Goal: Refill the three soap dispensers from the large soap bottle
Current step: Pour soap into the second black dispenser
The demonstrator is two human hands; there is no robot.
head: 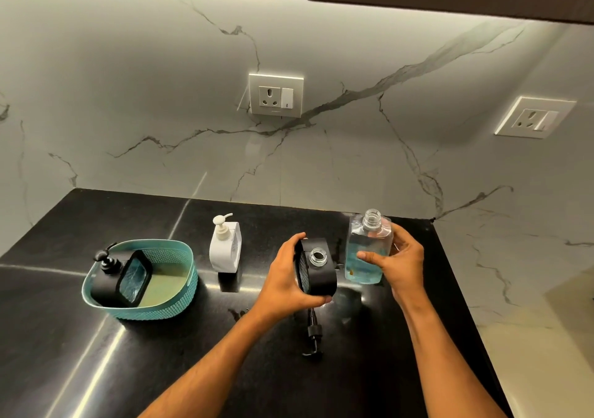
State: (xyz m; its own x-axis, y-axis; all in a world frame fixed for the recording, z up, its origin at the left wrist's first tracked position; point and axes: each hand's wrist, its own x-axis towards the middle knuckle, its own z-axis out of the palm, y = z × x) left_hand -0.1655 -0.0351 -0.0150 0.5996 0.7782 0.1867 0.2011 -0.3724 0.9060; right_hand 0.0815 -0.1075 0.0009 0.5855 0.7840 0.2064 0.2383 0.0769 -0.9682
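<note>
Soap bottle point(366, 250), cap off, blue liquid roughly two-thirds up, stands on the desk point(96, 353) at right. Right hand point(401, 263) fingers point(369, 256) wrap round its side, thumb behind; likely gripping it ready to lift and pour. Left hand point(286, 276) fingers curl round the black dispenser point(316, 266), thumb on the far top edge, fingertips under the near end. Its neck is open and faces up just beside the bottle, so probably held steady to take the pour. Its pump point(313, 334) lies flat on the desk nearer the person, out of the way. White dispenser point(225, 247) stands to the left, pump on, untouched. Second black dispenser point(120, 276) leans in the teal basket point(180, 302) far left, pump on. Judging by this, it's the first refill, pour not yet begun. No brand, label or writing readable on any item. Two wall sockets point(275, 95) behind.
</note>
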